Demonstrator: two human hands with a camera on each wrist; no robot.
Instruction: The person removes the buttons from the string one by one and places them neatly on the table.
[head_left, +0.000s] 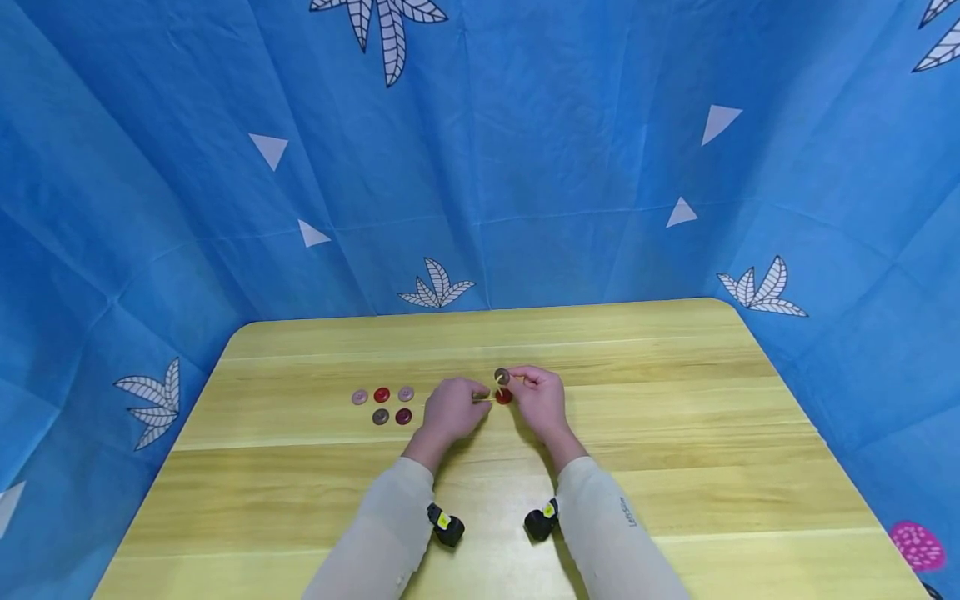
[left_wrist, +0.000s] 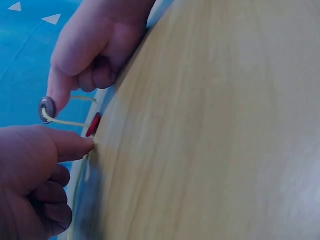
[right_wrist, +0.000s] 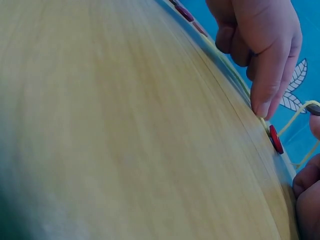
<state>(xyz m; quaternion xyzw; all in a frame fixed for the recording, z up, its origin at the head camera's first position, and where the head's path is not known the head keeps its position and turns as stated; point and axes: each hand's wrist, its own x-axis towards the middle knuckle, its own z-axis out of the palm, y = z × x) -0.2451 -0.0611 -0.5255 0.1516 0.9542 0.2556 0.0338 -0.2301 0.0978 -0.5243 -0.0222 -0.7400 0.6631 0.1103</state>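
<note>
My right hand [head_left: 542, 402] pinches a brown button [head_left: 502, 376], raised a little with a yellow cord [left_wrist: 70, 122] running through it. The same cord links it to a red button [right_wrist: 276, 139], which stands tilted at the table surface in the right wrist view. Left of these buttons, my left hand [head_left: 453, 407] pinches the cord between thumb and forefinger close to the red button. In the left wrist view the right hand [left_wrist: 95, 45] is above and the left hand [left_wrist: 30, 170] below. Part of the cord is hidden behind the fingers.
Left of the hands lie several loose buttons: two pale pink, a red button [head_left: 382, 394], a brown button [head_left: 380, 416] and a dark red button [head_left: 403, 416]. The wooden table [head_left: 637, 517] ends at a blue patterned curtain [head_left: 555, 167].
</note>
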